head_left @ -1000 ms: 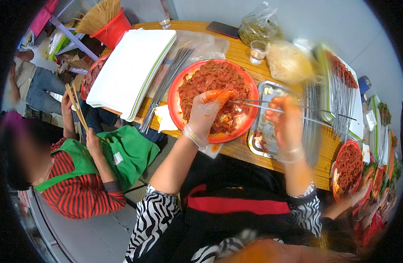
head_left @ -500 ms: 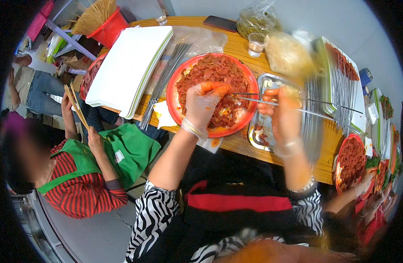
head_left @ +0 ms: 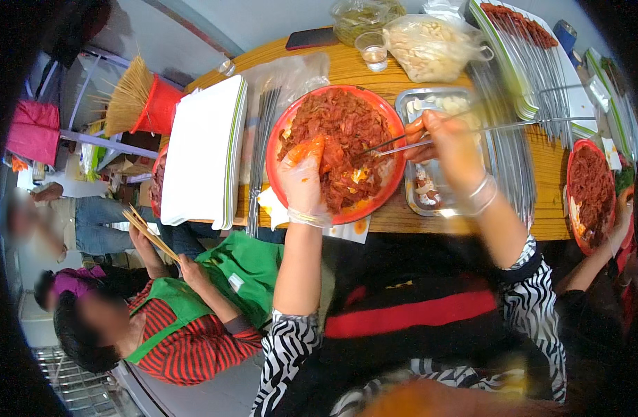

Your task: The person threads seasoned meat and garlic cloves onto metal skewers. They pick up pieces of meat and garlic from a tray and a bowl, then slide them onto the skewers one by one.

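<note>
I find my left hand, in a clear disposable glove, low over the red plate at its 8 o'clock; its orange-stained thumb and fingers are bunched against the sliced marinated meat, and I cannot tell whether they pinch a piece. My right hand, by the plate's 3 o'clock rim, has its fingers closed around two metal skewers, one dark and one bright; one end of each lies over the meat, contact not determinable, and the shafts run out just before 3 o'clock, blurred in part. The meat covers most of the plate, which rests on a wood-grain table. Remaining positions are taken from the plate's centre. At 3 o'clock, partly beneath my right hand, is a steel tray with pale garlic cloves at its far end. A bag of peeled cloves sits between 1 and 2 o'clock, a clear cup at 1, a phone near 12. At 9 o'clock lie a bundle of bare skewers and, beyond it, a stack of white boards with green edging. At 2 o'clock, loaded skewers rest on similar boards. A second red plate of meat stands just past 3. Toward 8 o'clock, a co-worker in a green apron holds thin wooden sticks.
</note>
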### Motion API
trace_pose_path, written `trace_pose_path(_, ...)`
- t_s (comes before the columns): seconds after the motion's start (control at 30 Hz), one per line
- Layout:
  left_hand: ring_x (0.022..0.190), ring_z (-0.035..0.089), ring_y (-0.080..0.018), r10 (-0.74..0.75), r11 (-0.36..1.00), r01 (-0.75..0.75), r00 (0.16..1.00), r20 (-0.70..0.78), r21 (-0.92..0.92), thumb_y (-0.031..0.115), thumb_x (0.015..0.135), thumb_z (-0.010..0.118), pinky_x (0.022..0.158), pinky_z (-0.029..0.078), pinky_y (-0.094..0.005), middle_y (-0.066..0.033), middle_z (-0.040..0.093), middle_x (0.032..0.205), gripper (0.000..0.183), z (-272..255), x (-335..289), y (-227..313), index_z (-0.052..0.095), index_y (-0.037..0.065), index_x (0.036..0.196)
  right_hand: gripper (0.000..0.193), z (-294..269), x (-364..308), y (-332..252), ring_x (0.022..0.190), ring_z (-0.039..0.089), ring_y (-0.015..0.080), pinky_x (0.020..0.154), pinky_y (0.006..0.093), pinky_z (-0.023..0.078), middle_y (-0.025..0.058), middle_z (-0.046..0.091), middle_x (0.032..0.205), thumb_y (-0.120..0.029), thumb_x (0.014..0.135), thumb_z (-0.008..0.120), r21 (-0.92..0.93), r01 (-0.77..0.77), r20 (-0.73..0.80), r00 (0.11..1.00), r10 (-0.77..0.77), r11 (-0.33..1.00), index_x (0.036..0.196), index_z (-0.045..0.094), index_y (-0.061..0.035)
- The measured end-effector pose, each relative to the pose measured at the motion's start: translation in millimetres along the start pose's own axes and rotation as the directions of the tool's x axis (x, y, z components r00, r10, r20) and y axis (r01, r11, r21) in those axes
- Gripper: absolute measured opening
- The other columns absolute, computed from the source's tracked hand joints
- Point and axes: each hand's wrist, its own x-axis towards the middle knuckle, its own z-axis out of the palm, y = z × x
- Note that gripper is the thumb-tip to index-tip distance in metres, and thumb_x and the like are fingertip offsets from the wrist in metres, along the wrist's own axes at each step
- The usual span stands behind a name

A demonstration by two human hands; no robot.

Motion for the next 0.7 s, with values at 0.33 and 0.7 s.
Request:
trace_pose_path(0.33, 0.099, 0.060, -0.0209, -0.091, 0.995, 0.080, 0.977, 0.192, 0.063, -0.011, 0.072, 0.059, 0.084, 0.051, -0.0320, -0.0127, 0.061, 0.110, 0.049, 19, -19, 17, 0.052, -0.003, 0.120, 0.040, -5, 2, 6, 0.070, 0.063, 0.0206, 0.061, 0.0282, 0.052, 0.0108, 0.061, 0.086, -0.036, 0.097, 0.039, 0.298, -0.182, 0.016, 0.982, 0.186, 0.937, 0.095, 0.058, -0.0007)
trace_pose_path(0.7, 0.099, 0.061, -0.0213, -0.097, 0.995, 0.097, 0.981, 0.168, 0.005, -0.015, 0.077, 0.054, 0.086, 0.051, -0.0315, -0.0150, 0.060, 0.113, 0.051, 37, -31, 23, 0.048, -0.001, 0.126, 0.041, 7, 2, 16, 0.067, 0.063, 0.0219, 0.060, 0.0305, 0.053, 0.0135, 0.060, 0.080, -0.034, 0.096, 0.039, 0.422, -0.146, -0.051, 0.982, 0.184, 0.895, 0.091, 0.056, 0.0021)
